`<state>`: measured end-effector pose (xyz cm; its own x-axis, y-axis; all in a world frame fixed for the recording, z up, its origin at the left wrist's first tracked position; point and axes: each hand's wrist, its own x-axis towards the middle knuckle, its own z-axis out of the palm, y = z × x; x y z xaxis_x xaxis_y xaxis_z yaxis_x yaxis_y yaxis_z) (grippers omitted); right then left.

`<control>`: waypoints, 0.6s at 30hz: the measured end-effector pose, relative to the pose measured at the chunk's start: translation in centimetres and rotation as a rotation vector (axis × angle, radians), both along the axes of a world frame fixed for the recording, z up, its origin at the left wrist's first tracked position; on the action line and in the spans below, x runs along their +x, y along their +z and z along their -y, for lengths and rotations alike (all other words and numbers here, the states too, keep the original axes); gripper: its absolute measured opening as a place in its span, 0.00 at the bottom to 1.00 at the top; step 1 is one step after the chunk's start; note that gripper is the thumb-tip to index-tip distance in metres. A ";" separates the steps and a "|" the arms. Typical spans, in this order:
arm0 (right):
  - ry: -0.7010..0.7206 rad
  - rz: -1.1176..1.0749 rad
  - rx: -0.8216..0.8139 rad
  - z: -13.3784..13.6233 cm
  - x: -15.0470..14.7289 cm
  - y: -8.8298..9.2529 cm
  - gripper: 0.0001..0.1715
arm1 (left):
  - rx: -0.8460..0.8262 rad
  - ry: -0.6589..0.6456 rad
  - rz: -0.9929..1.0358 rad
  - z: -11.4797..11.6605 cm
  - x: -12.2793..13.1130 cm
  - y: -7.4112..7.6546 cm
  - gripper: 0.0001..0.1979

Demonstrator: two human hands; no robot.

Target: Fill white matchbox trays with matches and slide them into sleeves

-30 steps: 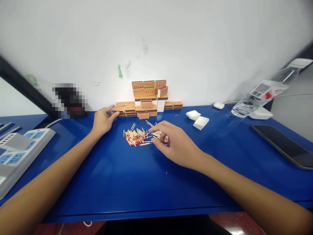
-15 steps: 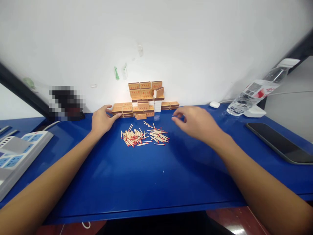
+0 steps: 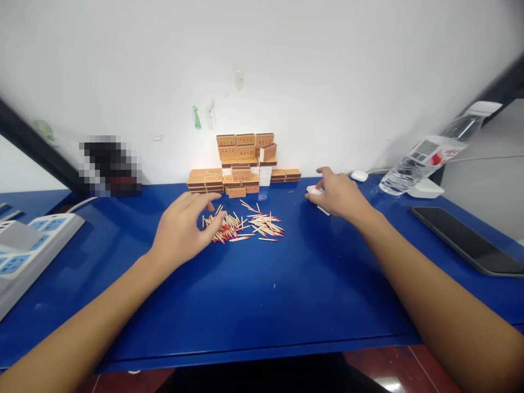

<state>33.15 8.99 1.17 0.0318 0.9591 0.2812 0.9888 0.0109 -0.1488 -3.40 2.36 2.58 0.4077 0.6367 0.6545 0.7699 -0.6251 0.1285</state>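
My left hand [image 3: 186, 226] hovers at the left edge of a heap of loose red-tipped matches [image 3: 229, 229], thumb and fingers apart and holding nothing. A second cluster of matches [image 3: 265, 225] lies beside it on the blue table [image 3: 245, 305]. My right hand [image 3: 339, 192] is low over the table at the right, thumb and index finger spread around white folded pieces [image 3: 314, 190] that look like card. Its palm partly hides them. Behind the matches stands a stepped stack of orange matchboxes [image 3: 245, 153] against the wall, with a tilted box [image 3: 268, 152] on its right side.
A clear plastic bottle [image 3: 434, 153] leans at the right, near a white earphone case [image 3: 359, 176] and a dark phone [image 3: 466, 237]. At the left are a power strip [image 3: 35, 240] and a blurred-out dark object [image 3: 110, 166]. The white wall [image 3: 335, 82] closes off the back.
My left hand has moved from the matchboxes toward me and right, to the match heap. My right hand has shifted right, and the white pieces now show beside it.
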 end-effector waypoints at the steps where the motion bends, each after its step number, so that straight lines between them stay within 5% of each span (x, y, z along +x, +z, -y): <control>1: -0.001 0.010 0.000 0.0 0.0 -0.1 0.42 | -0.029 -0.029 0.000 0.0 0.0 -0.4 0.15; 8: 0.024 0.004 -0.019 0.0 0.3 0.2 0.15 | -0.105 -0.122 0.008 -0.3 0.0 -0.8 0.14; 13: 0.130 -0.134 0.093 1.3 -1.4 1.8 0.19 | -0.043 -0.150 -0.008 0.1 -0.3 -0.3 0.13; 18: 0.424 -0.487 0.043 6.6 -7.1 3.6 0.24 | -0.029 -0.212 -0.056 0.9 0.3 0.1 0.17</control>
<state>26.04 2.38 4.79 -0.2139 0.9047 0.3685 0.7168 0.4016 -0.5700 -3.14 1.42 2.70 0.5698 0.5512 0.6095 0.6279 -0.7705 0.1098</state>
